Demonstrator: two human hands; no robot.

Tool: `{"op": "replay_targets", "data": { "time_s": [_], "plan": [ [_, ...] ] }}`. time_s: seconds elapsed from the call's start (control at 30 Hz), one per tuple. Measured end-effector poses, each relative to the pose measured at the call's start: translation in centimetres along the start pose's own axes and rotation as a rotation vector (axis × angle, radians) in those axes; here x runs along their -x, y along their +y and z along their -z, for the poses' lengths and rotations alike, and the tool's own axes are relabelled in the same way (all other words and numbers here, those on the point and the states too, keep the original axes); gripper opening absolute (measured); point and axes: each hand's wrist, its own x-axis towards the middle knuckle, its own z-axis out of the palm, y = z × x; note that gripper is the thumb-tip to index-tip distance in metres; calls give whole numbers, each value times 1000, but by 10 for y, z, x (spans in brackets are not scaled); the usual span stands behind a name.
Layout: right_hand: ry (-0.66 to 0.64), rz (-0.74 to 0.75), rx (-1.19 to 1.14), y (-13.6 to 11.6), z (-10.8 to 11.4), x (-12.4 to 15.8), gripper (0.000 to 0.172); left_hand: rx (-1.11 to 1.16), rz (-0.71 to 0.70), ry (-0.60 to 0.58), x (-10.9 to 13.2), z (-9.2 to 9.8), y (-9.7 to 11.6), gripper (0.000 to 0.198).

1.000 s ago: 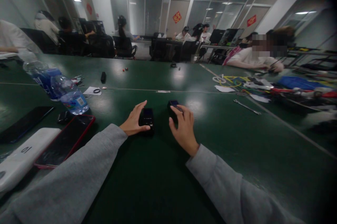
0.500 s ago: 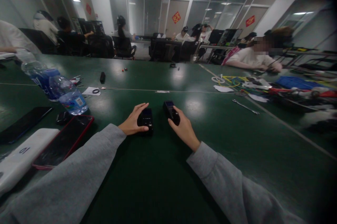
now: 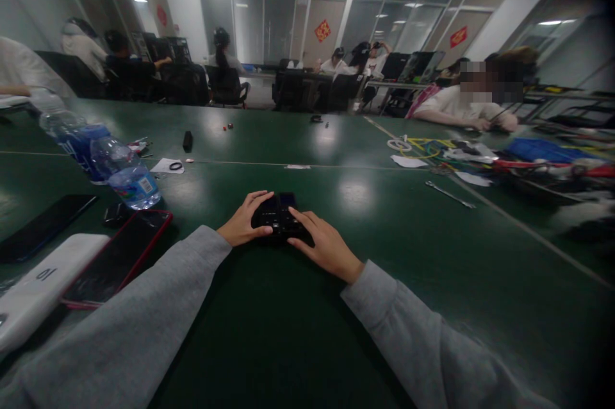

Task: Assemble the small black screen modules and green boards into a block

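Observation:
Two small black handheld devices, each with a dark screen above small buttons, lie side by side on the green table. My left hand [image 3: 247, 220] is wrapped round the outer side of the left device [image 3: 269, 212], its thumb at the lower edge. My right hand [image 3: 329, 245] holds the right device [image 3: 287, 200] from the right, with a fingertip on its face and the thumb by its lower corner. The devices appear to touch, though the dark seam between them is hard to make out. The right hand hides part of the right device.
To my left are plastic bottles [image 3: 132, 181], a red-edged phone [image 3: 120, 258], a white power bank [image 3: 48, 287] and a black phone [image 3: 45, 226]. A wrench [image 3: 449, 194] lies at the right, near cables [image 3: 423, 147]. Across the table sits a person [image 3: 451, 104].
My right hand has moved left, bringing the right device from a gap away to the side of the left device. My left hand and its device have barely moved.

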Motion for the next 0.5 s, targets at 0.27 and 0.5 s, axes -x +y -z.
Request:
{"op": "replay_targets", "data": {
  "time_s": [0.27,0.5],
  "plan": [
    [39,22,-3,2,0,0,54,-13,31,3,0,0,4,82],
    [28,49,16,0,3,0,54,-6,51,8,0,0,4,81]
  ]
}}
